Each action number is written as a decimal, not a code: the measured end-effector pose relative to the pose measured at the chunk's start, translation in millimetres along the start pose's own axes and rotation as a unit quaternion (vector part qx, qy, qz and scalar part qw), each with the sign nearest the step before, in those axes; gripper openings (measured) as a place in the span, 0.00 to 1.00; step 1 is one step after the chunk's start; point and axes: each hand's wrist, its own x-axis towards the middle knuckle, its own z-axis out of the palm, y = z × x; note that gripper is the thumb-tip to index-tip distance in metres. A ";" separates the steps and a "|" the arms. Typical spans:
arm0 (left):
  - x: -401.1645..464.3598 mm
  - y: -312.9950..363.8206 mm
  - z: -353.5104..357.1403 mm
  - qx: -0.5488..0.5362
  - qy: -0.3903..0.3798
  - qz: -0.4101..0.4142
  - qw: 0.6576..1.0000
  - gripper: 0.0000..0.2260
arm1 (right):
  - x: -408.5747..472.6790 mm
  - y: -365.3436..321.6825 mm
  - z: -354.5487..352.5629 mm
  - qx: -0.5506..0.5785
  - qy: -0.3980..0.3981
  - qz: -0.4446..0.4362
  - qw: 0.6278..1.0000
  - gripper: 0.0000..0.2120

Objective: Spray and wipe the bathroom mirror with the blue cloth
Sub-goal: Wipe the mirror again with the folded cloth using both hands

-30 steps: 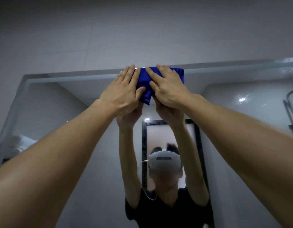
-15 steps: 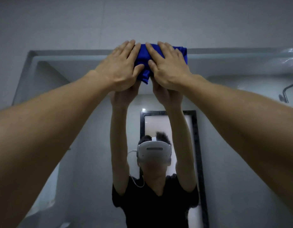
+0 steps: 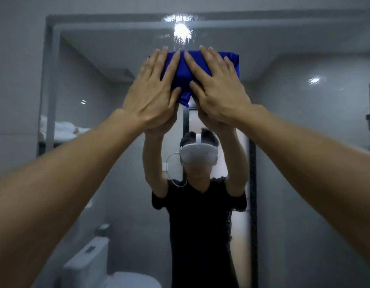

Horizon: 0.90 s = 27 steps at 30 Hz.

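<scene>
Head view: in the upper centre of the frame, the left hand (image 3: pixel 151 96) and right hand (image 3: pixel 218 92) press flat, fingers straight, on the blue cloth (image 3: pixel 186 75) against the mirror (image 3: pixel 304 142). Droplets above it could be missed, leaving streaks.

Left hand (image 3: pixel 152 94) and right hand (image 3: pixel 218 90) side by side on cloth (image 3: pixel 185 74) — cloth against mirror (image 3: pixel 304 142)

Counted items: one blue cloth (image 3: pixel 185 80); two hands on it, the left hand (image 3: pixel 152 96) and the right hand (image 3: pixel 218 90), each with five fingers showing; one mirror (image 3: pixel 304 142). Reflected in the glass: one toilet (image 3: pixel 101 269), one stack of white towels (image 3: pixel 61 128), and two ceiling lights (image 3: pixel 181 29) (image 3: pixel 314 80).
</scene>
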 end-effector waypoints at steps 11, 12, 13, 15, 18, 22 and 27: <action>-121.1 37.4 21.9 -0.014 0.007 0.006 1.000 0.32 | -125.0 -54.4 44.0 0.014 0.036 0.019 0.999 0.28; -135.7 43.0 24.1 -0.016 0.005 0.004 1.000 0.33 | -139.1 -59.7 47.6 0.018 0.035 0.020 0.999 0.28; -150.9 48.8 25.5 -0.024 0.002 0.001 1.000 0.33 | -153.7 -65.1 51.5 0.022 0.034 0.021 0.999 0.28; -182.9 59.8 27.1 -0.055 -0.001 -0.007 0.998 0.30 | -186.0 -76.9 60.0 0.033 0.038 0.024 0.998 0.28; -231.1 75.7 31.7 -0.102 -0.017 -0.014 0.995 0.22 | -239.1 -94.1 71.4 0.057 0.044 0.033 0.997 0.27; -290.2 99.4 35.6 -0.144 -0.047 -0.028 0.988 0.19 | -299.7 -116.8 82.8 0.097 0.038 0.053 0.993 0.28; -350.5 127.4 40.5 -0.189 -0.094 -0.054 0.976 0.21 | -359.8 -139.1 95.9 0.118 0.010 0.074 0.990 0.27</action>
